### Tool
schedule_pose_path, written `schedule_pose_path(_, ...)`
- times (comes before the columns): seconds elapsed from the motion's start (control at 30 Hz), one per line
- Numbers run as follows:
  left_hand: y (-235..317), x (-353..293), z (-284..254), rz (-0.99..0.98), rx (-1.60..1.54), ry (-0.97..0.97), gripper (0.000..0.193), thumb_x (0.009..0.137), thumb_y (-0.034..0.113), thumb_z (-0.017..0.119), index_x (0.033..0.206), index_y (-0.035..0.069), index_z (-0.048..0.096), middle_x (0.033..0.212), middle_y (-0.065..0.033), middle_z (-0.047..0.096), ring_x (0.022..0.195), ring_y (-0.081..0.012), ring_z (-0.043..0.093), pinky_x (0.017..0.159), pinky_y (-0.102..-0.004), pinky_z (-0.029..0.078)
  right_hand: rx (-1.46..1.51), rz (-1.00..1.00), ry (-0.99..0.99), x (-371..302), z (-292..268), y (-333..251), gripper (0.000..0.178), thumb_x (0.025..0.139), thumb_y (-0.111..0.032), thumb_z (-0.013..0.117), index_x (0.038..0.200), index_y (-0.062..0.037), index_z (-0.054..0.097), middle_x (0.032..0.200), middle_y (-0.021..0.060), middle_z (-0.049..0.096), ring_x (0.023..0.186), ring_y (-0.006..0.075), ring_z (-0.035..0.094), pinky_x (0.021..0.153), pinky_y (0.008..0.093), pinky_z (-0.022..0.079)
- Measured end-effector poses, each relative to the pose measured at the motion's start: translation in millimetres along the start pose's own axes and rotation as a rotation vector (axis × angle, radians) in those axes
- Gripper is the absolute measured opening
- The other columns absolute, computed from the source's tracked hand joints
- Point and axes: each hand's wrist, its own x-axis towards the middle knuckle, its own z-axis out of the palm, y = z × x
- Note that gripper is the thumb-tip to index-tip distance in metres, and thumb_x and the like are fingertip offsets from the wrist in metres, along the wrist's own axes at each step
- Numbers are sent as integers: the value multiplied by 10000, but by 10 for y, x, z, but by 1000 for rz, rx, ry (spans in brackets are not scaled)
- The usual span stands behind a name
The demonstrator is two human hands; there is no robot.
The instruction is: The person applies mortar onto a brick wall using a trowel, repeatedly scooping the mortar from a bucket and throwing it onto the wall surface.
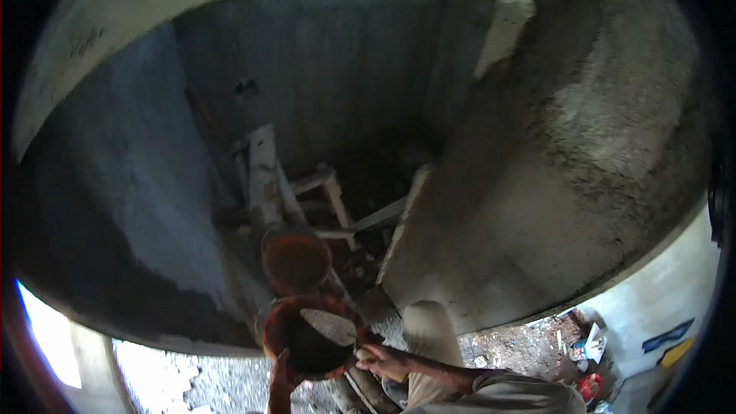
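Rough plastered wall (583,153) fills my right; a wooden ladder (264,176) leans ahead, a rusty pan (296,261) beside it. Nearer me, low centre: the mortar pan (295,337), held level. My left hand (280,372) grips its near rim from below. My right hand (383,360) grasps the trowel (331,325), whose blade lies across the pan, pointing left.

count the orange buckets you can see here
2: one orange bucket low in the middle, gripped by the left hand and right hand; another bucket just above it. More may hide in shadow.
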Motion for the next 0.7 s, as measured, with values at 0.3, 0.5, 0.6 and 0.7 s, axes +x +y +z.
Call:
schedule_pose_path(0.3, -96, 790, -907, -150, -60, -120, 108, 744, 141, 561, 829, 106, 503, 620, -47, 531, 486, -176, 527, 484, -392, 518, -45, -143, 19, -280, 262, -493, 465, 882, -363, 630, 1240, -133, 441, 642, -29, 464, 506, 68, 450, 434, 234, 400)
schedule_pose_path(0.5, 49, 426, -460, -120, 67, 137, 140, 721, 161, 587, 772, 135, 459, 613, -34, 448, 432, -151, 429, 394, -299, 421, -71, -130, 25, -509, -213, -844, 550, 900, -386, 608, 1315, -93, 399, 844, -17, 498, 701, 53, 469, 567, 218, 457)
schedule_pose_path(0.6, -100, 641, -834, -170, -46, 102, 78, 779, 195, 577, 753, 135, 536, 644, -56, 558, 444, -169, 472, 373, -288, 410, -320, -215, 54, -594, -499, -1297, 673, 882, -398, 629, 1392, -85, 322, 779, 2, 523, 632, 76, 488, 533, 232, 468)
schedule_pose_path(0.7, -173, 539, -717, -110, -85, 21, 79, 788, 176, 576, 819, 111, 542, 667, -63, 564, 423, -151, 456, 360, -246, 388, -329, -266, 148, -729, -655, -1523, 545, 894, -360, 626, 1318, -81, 428, 832, 5, 540, 642, 73, 502, 547, 233, 461)
